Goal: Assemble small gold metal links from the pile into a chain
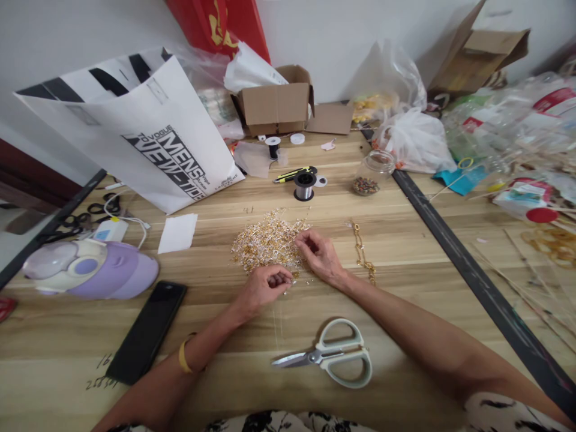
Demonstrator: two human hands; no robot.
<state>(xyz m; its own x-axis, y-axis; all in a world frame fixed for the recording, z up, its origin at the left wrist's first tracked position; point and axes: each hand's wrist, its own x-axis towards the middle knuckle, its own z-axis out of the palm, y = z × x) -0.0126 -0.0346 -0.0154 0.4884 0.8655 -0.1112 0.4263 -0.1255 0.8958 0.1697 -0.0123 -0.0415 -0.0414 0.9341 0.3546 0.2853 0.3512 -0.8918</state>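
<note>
A loose pile of small gold and clear beads point(265, 240) lies mid-table. At its lower edge my left hand point(267, 287) is closed in a pinch; a thin clear thread point(276, 321) trails below it towards me. Tiny beads show by those fingertips. My right hand point(320, 257) has its thumb and finger pressed together at the pile's right edge; whatever sits between them is too small to make out. To the right of that hand lies a gold chain point(359, 246). Scissors point(337, 354) with pale handles rest nearer me, blades pointing left.
Behind the pile stand a spool of thread point(305, 186), a yellow-black cutter knife point(292, 174) and a glass jar point(371, 174) of dark beads. On the left are a phone point(148, 330), a purple bottle point(99, 268) and a white bag point(148, 132). A black strip point(450, 240) crosses at right.
</note>
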